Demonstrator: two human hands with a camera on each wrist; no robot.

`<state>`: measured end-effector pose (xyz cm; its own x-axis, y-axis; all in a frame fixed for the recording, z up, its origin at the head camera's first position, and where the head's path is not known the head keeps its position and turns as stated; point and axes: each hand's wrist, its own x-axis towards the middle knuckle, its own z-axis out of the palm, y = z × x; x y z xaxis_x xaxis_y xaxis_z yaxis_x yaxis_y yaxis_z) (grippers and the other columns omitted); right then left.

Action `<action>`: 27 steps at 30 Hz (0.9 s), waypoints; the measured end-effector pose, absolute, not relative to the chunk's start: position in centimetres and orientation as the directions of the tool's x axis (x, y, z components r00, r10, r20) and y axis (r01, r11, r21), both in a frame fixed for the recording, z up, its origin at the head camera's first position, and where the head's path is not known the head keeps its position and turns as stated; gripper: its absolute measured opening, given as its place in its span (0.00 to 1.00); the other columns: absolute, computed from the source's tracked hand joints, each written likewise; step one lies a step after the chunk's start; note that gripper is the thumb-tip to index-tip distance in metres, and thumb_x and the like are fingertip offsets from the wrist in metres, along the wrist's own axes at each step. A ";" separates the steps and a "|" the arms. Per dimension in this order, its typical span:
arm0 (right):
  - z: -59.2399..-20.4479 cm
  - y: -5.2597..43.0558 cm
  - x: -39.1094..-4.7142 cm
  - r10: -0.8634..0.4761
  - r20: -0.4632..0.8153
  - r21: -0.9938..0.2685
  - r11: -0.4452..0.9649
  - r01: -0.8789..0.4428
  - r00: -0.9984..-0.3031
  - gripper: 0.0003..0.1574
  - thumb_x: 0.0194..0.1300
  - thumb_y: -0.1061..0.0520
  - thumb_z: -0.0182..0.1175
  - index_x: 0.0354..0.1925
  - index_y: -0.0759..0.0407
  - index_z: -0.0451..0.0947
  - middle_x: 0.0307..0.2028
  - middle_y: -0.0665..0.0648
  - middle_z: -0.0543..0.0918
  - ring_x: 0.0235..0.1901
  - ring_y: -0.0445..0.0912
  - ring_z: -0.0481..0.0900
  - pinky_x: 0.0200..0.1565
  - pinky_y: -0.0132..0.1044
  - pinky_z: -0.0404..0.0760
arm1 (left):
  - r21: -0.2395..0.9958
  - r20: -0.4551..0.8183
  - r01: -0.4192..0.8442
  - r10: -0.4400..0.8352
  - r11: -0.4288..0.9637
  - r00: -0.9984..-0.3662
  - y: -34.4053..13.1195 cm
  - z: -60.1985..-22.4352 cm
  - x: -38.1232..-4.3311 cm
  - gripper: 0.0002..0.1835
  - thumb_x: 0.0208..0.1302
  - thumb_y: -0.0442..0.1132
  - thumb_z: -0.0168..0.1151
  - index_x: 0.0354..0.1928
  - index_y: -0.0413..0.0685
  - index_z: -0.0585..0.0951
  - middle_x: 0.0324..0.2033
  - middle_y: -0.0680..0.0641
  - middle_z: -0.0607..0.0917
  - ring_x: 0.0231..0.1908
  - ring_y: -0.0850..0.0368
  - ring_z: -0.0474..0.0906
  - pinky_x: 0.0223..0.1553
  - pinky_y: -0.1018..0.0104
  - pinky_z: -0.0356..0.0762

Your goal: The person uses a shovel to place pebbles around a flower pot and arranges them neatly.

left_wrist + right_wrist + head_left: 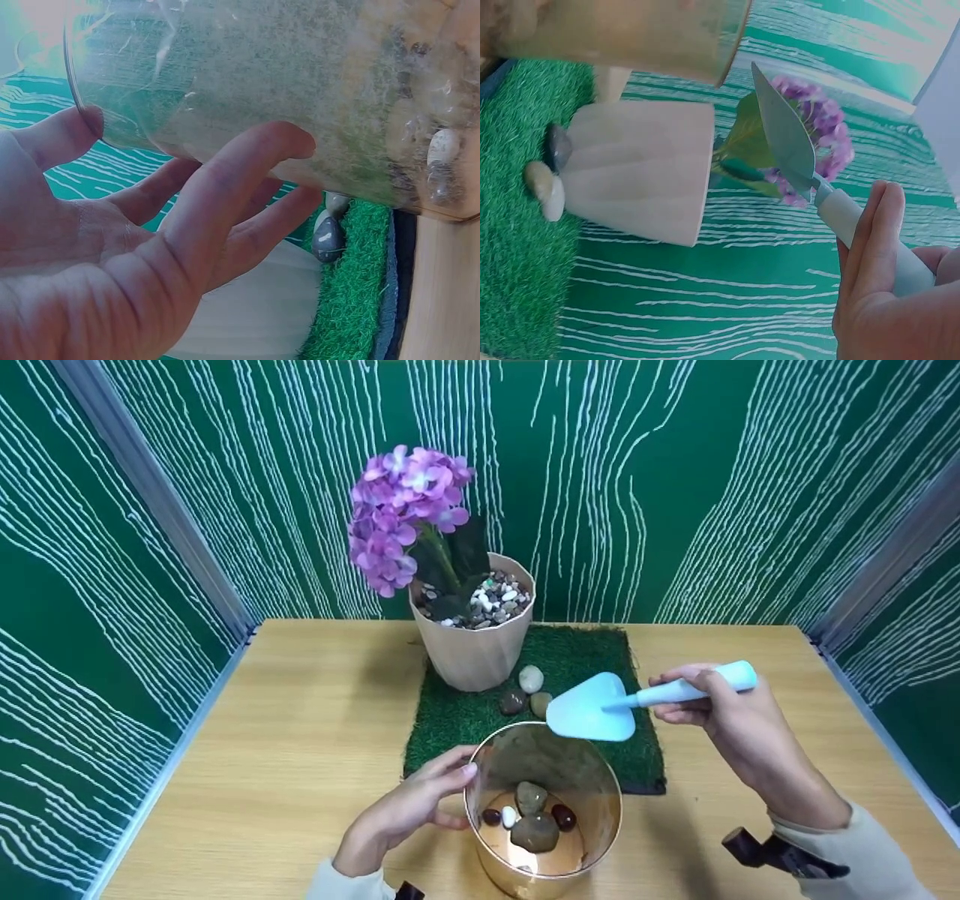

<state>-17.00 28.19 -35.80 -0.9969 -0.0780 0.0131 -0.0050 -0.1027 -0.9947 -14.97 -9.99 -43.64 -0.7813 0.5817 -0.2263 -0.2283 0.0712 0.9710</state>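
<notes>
My right hand (739, 727) grips the handle of a light blue hand trowel (596, 709). The trowel's blade overlaps the far rim of a see-through, amber-tinted container (611, 810) in the head view. My left hand (409, 810) holds that container by its left side, thumb at the rim and fingers spread along the wall. Several stones lie at its bottom, among them a large brown-grey stone (535, 832), a white pebble (509, 817) and a dark red pebble (563, 817). In the right wrist view the blade of the trowel (787, 135) bears no stones on the side that shows.
Behind the container, a pale ribbed pot (476, 656) of small mixed pebbles holds a purple flower (409, 510). It stands on a green turf mat (457, 727). A white stone (531, 679) and two brownish ones sit beside it. Green panels with white lines border the wooden table (300, 720).
</notes>
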 end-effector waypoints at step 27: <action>-37.3 20.9 -14.6 -0.640 0.103 -0.926 0.219 -0.309 -0.761 0.10 0.73 0.68 0.59 0.45 0.72 0.86 0.42 0.74 0.89 0.31 0.44 0.93 0.34 0.42 0.91 | 0.968 -0.236 -0.244 0.582 0.066 -0.778 -10.0 -43.5 -14.9 0.27 0.85 0.49 0.47 0.77 0.45 0.67 0.73 0.36 0.70 0.74 0.36 0.69 0.54 0.46 0.87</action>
